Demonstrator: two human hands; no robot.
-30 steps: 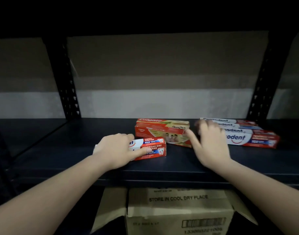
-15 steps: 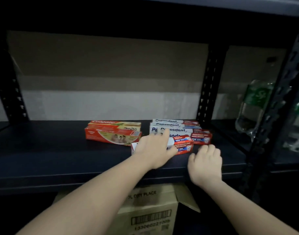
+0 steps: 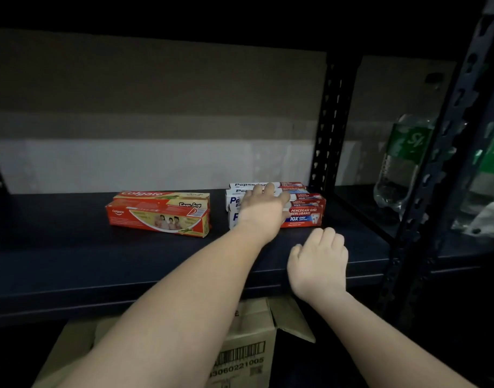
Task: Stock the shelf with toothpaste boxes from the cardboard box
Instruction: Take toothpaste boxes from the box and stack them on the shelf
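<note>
Here, low light, dark metal shelf (image 3: 72, 264) at chest height. The left hand (image 3: 264, 208) reaches in over the group of white-and-red Pepsodent boxes (image 3: 304, 210) near the back right of the shelf; its grip lies on top of the front boxes, fingers fairly straight and spread forward across the lids, thumb out to the right. Whether the fingers pinch any one box I cannot tell; they look to be pressing or resting flat. The Pepsodent boxes sit directly under and just behind that grip, packed side by side in several rows, the nearest one showing a tooth picture just right of the thumb. To the left of the grip, apart from it, lie the red Colgate boxes (image 3: 159, 217), one in front of another, lengthwise along the shelf. The right hand (image 3: 318, 264) rests at the shelf's front edge, nearer than the left grip and a little to its right; its fingers are curled under, knuckles up, holding nothing, touching no box. Below both hands, under the shelf, stands the cardboard box (image 3: 251, 345) with flaps open and a barcode on its near face. Beyond the black perforated upright (image 3: 328, 130), right of the grip, a clear bottle with a green label (image 3: 402, 161) stands in the next bay.
</note>
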